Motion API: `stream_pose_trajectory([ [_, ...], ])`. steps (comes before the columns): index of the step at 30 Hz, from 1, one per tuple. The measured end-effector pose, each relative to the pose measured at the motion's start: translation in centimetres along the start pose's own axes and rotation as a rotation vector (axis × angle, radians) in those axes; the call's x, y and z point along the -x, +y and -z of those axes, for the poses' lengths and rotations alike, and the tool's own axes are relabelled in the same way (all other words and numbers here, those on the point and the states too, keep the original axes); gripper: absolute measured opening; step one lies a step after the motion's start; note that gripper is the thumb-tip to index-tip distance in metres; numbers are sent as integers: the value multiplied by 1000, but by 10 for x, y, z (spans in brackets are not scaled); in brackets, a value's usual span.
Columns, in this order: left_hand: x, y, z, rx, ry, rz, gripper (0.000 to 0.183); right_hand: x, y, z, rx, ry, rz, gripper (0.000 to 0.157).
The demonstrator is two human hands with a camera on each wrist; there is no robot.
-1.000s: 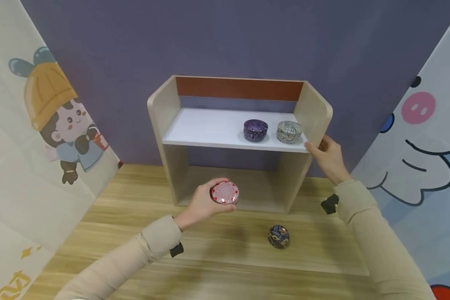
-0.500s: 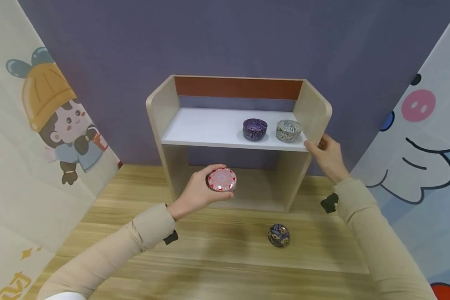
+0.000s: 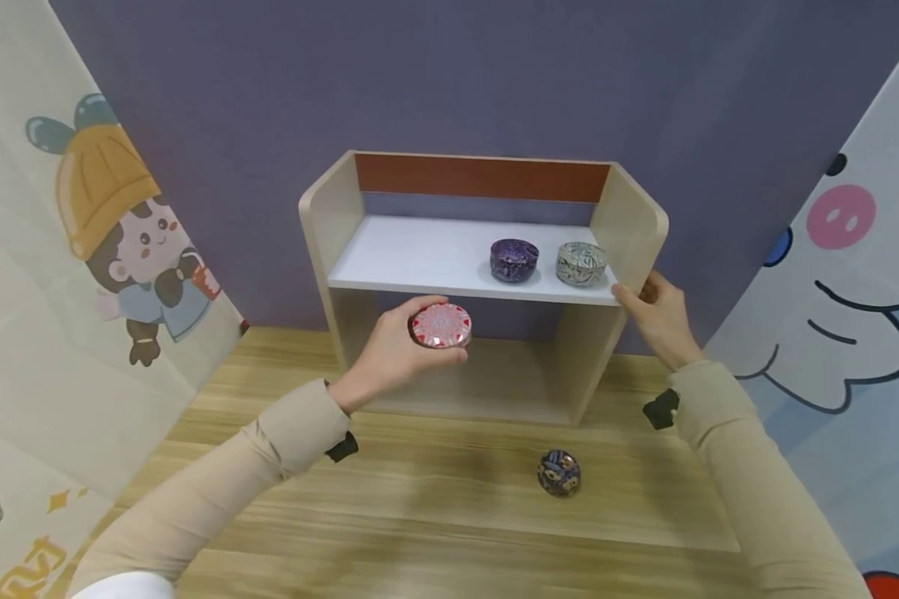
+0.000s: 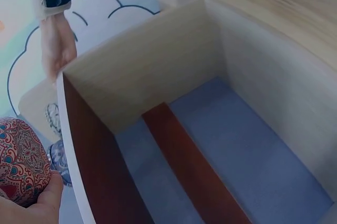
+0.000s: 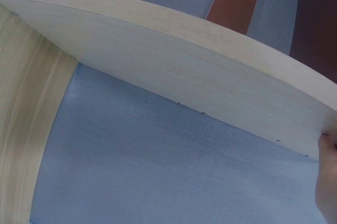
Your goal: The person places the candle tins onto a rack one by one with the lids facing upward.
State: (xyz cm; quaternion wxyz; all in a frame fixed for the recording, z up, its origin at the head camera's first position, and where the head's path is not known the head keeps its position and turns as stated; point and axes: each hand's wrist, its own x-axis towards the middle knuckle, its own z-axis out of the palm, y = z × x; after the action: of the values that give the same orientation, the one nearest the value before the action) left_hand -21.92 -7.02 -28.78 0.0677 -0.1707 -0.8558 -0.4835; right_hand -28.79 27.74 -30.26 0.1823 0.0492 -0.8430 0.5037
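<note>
Your left hand (image 3: 393, 353) holds a round, pink-and-red patterned tin (image 3: 440, 324), its decorated top facing you, in front of the shelf unit (image 3: 633, 225). That unit, pale with a white upper shelf (image 3: 419, 249) and reddish-brown back strip (image 3: 483, 177), stands upright on the surface (image 3: 285, 516), your right hand (image 3: 659, 322) gripping its right side.

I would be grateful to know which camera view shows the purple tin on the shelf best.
The head view, where the purple tin stands unobstructed on the white shelf. The left wrist view shows only part, between the red tin and the shelf; the right wrist view shows none.
</note>
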Motion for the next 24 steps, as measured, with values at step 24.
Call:
stream_pose_trajectory([
  [24,-50,3,23,-57,97,-49,77,0,0,-1,0,-1,-11,57],
])
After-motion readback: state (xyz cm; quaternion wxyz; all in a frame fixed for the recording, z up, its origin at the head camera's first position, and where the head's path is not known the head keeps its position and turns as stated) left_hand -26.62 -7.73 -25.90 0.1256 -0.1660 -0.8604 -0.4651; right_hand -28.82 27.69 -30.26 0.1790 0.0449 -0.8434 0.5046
